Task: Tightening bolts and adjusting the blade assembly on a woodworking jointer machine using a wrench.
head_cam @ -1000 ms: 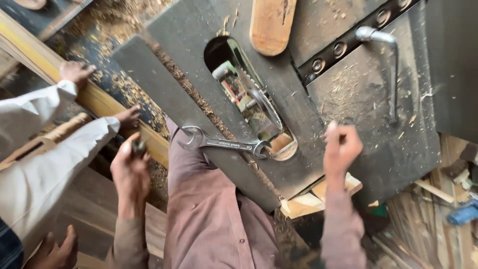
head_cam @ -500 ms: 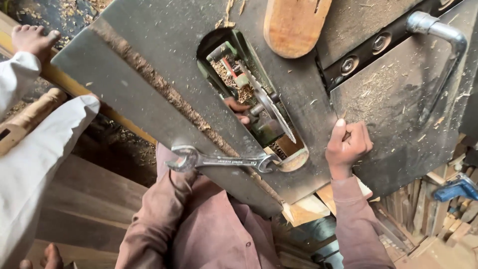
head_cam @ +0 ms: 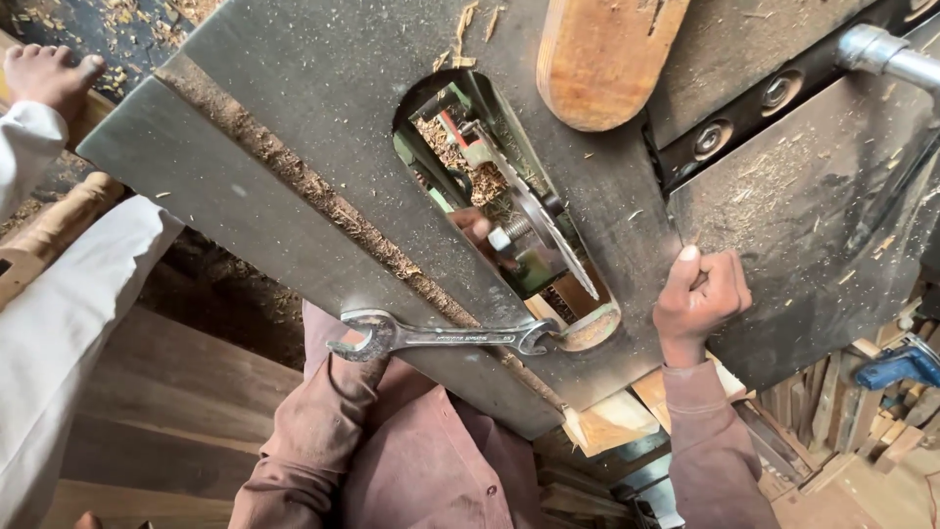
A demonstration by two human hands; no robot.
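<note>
Below, left hand [head_cam: 477,228] fingers at saw-arbor nut [head_cam: 500,238] (grip unclear), right hand [head_cam: 701,297] fisted, wrench [head_cam: 441,337] unheld nearby

Even, soft daylight; no hard shadows or glare. Focus sharp on saw table [head_cam: 294,196]. Slot interior dim. Wide-angle stretch at edges; corners slightly soft.

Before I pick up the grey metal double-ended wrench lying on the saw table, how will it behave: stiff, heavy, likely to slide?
The grey metal double-ended wrench looks solid, so probably stiff and rather heavy for its size. It lies flat, so rolling seems unlikely. It rests near the edge of the dusty grey steel saw table, where sawdust may let it slide off if pushed.
</note>
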